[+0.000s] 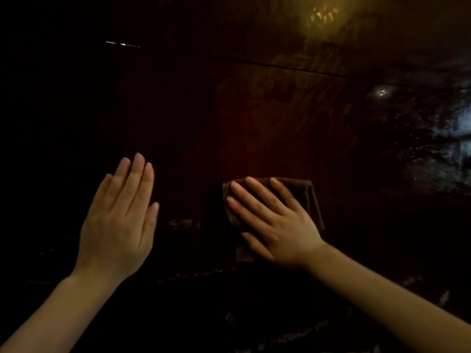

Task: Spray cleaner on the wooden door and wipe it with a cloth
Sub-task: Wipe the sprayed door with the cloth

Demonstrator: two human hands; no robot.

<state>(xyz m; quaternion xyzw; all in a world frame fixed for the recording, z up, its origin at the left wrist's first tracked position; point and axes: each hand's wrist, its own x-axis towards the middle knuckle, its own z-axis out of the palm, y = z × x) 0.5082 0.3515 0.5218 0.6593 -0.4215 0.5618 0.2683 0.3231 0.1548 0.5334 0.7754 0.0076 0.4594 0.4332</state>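
A dark glossy wooden door (267, 118) fills the whole view in dim light. My right hand (275, 222) lies flat with straight, spread fingers on a folded brown cloth (309, 197), pressing it against the door right of centre. My left hand (119, 220) is held flat with straight fingers together against the door at the left, holding nothing. No spray bottle is in view.
A thin groove (293, 67) runs across the door above the hands. Wet, shiny streaks (433, 138) glint at the right edge, and a yellow light reflection (321, 16) shows at the top. The far left of the door is in deep shadow.
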